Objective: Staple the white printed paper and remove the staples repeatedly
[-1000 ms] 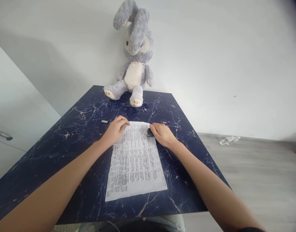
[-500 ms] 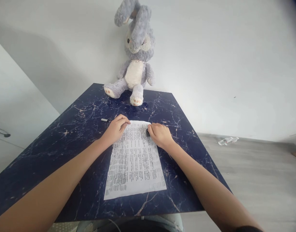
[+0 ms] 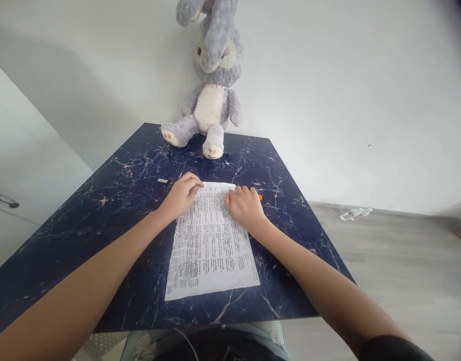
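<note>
A sheet of paper (image 3: 215, 250) covered in printed text lies lengthwise in front of me. My left hand (image 3: 183, 193) is at its far left corner, thumb and fingers closed together on the edge. Over the far right corner, my right hand (image 3: 245, 205) is curled, palm down, around a small object. Only an orange and black end (image 3: 261, 198) of that object sticks out on the hand's right side; its kind is hidden. A small pale grey block (image 3: 163, 181) lies left of my left hand.
The dark blue marbled table (image 3: 140, 150) carries a large grey plush rabbit (image 3: 211, 108), seated at its far edge against the wall. A clear plastic item (image 3: 356, 214) lies on the floor to the right. At the left stands a white cabinet (image 3: 27, 145) with a dark handle.
My right hand has turned and shifted slightly left over the paper. The black end on its left side is now hidden, and an orange end shows on its right. The view has tilted slightly down.
</note>
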Available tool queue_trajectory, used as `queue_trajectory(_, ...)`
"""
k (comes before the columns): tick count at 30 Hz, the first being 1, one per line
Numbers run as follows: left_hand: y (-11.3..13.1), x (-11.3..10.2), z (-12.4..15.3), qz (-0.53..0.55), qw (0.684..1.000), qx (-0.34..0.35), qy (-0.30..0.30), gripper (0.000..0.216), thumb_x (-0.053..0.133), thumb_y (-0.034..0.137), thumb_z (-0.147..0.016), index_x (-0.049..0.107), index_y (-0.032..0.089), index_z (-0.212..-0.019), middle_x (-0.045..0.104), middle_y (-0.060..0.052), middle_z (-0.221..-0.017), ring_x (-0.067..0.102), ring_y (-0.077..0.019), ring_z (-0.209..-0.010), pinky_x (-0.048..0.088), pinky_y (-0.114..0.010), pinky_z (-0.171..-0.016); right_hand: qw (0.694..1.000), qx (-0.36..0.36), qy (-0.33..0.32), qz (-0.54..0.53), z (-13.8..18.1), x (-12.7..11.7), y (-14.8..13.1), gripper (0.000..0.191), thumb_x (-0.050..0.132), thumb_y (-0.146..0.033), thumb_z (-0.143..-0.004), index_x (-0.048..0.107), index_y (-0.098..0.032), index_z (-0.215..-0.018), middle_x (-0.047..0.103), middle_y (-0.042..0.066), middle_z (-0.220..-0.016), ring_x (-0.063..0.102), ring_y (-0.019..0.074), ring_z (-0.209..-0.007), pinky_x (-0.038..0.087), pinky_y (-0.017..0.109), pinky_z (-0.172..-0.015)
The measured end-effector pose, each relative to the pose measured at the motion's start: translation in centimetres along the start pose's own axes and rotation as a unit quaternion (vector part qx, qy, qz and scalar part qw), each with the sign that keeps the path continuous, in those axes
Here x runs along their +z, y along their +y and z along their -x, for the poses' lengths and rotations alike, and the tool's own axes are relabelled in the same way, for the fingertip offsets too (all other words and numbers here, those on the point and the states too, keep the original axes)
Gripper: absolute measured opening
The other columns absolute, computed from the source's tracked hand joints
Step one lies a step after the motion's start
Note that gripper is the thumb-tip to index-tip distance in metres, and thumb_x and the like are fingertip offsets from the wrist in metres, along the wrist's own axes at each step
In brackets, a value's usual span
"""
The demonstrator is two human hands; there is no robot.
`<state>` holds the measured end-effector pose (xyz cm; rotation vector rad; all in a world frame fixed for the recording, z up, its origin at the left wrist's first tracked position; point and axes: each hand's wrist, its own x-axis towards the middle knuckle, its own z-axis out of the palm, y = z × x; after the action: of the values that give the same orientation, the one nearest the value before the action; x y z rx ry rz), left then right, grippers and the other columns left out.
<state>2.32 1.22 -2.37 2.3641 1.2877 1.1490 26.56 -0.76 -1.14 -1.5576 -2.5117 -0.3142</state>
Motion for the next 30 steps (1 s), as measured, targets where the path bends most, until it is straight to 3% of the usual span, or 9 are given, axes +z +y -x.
queue_trajectory(5, -0.6, 0.0, 0.2, -0.026, 0.999, -0.009, -0.043, 0.020, 0.050, 0.009, -0.097, 0.066, 0.020, -0.102, 0.062, -0.007, -0.110, 0.063, -0.0227, -0.107, 0.050, -0.044, -0.102, 0.997, -0.032, -0.028, -0.059, -0.3, -1.0, 1.1, 0.044, 0.034, -0.037, -0.113, 0.068, -0.015, -0.095, 0.070, 0.016, -0.093, 0.063, 0.0292, -0.091, 0.039, 0.037, -0.076)
queue_trajectory(8, -1.4, 0.1, 0.3, -0.058, 0.995, -0.015, -0.078, 0.020, 0.052, 0.011, -0.096, 0.067, 0.020, -0.105, 0.063, -0.008, -0.113, 0.061, -0.0254, -0.109, 0.048, -0.049, -0.105, 0.986, -0.073, -0.062, -0.139, -0.2, -2.2, 3.3, 0.032, 0.056, -0.050, -0.105, 0.063, -0.019, -0.106, 0.070, 0.010, -0.095, 0.064, 0.0269, -0.086, 0.039, 0.033, -0.069)
queue_trajectory(12, -2.1, 0.3, 0.5, -0.095, 0.991, -0.009, -0.094, 0.021, 0.051, 0.013, -0.096, 0.068, 0.020, -0.105, 0.065, -0.008, -0.113, 0.061, -0.0265, -0.107, 0.043, -0.056, -0.109, 0.960, -0.136, -0.112, -0.218, 0.4, -3.2, 7.5, 0.021, 0.075, -0.030, -0.091, 0.061, -0.023, -0.105, 0.070, 0.007, -0.100, 0.064, 0.0243, -0.085, 0.040, 0.031, -0.066)
queue_trajectory(15, -2.2, 0.5, 0.6, -0.099, 0.990, -0.019, -0.094, 0.020, 0.052, 0.015, -0.096, 0.069, 0.021, -0.105, 0.067, -0.007, -0.114, 0.061, -0.0268, -0.107, 0.042, -0.058, -0.110, 0.957, -0.097, -0.147, -0.232, 0.6, -3.7, 10.4, 0.016, 0.075, -0.026, -0.087, 0.060, -0.023, -0.093, 0.069, 0.005, -0.089, 0.062, 0.0211, -0.072, 0.038, 0.031, -0.060)
queue_trajectory(17, -2.3, 0.5, 0.7, -0.094, 0.991, -0.027, -0.096, 0.021, 0.051, 0.015, -0.096, 0.069, 0.022, -0.105, 0.068, -0.007, -0.115, 0.061, -0.0271, -0.108, 0.041, -0.059, -0.110, 0.967, -0.036, -0.125, -0.217, 0.5, -4.1, 11.0, 0.017, 0.073, -0.029, -0.089, 0.058, -0.022, -0.090, 0.068, 0.006, -0.084, 0.059, 0.0201, -0.066, 0.036, 0.032, -0.056)
queue_trajectory(21, -2.0, 0.3, 0.5, -0.085, 0.993, -0.024, -0.084, 0.023, 0.049, 0.017, -0.097, 0.070, 0.022, -0.102, 0.068, -0.008, -0.121, 0.061, -0.0277, -0.111, 0.040, -0.058, -0.111, 0.952, 0.024, -0.066, -0.298, 0.2, -4.5, 6.7, 0.016, 0.060, -0.035, -0.099, 0.055, -0.021, -0.096, 0.068, 0.007, -0.085, 0.060, 0.0177, -0.062, 0.040, 0.031, -0.055)
queue_trajectory(23, -1.7, -0.1, 0.4, -0.082, 0.995, -0.016, -0.053, 0.026, 0.045, 0.016, -0.099, 0.070, 0.022, -0.100, 0.068, -0.008, -0.118, 0.062, -0.0266, -0.110, 0.043, -0.054, -0.109, 0.939, -0.012, -0.075, -0.334, 0.1, -4.3, 2.7, 0.013, 0.060, -0.032, -0.098, 0.054, -0.021, -0.097, 0.069, 0.007, -0.087, 0.060, 0.0174, -0.063, 0.040, 0.030, -0.055)
queue_trajectory(26, -1.0, -1.1, 0.1, -0.081, 0.996, -0.024, 0.028, 0.030, 0.040, 0.014, -0.100, 0.069, 0.022, -0.099, 0.068, -0.008, -0.108, 0.061, -0.0255, -0.105, 0.047, -0.047, -0.101, 0.948, -0.062, -0.073, -0.305, 0.1, -3.5, -2.8, 0.016, 0.064, -0.026, -0.091, 0.049, -0.021, -0.093, 0.069, 0.008, -0.089, 0.062, 0.0207, -0.070, 0.036, 0.031, -0.056)
queue_trajectory(30, -0.8, -1.9, 0.1, -0.064, 0.992, -0.053, 0.092, 0.031, 0.038, 0.012, -0.099, 0.067, 0.023, -0.096, 0.067, -0.008, -0.103, 0.061, -0.0254, -0.103, 0.049, -0.045, -0.097, 0.952, -0.088, -0.073, -0.283, 0.7, -2.6, -5.3, 0.017, 0.060, -0.020, -0.086, 0.044, -0.023, -0.093, 0.069, 0.008, -0.090, 0.062, 0.0237, -0.072, 0.034, 0.033, -0.058)
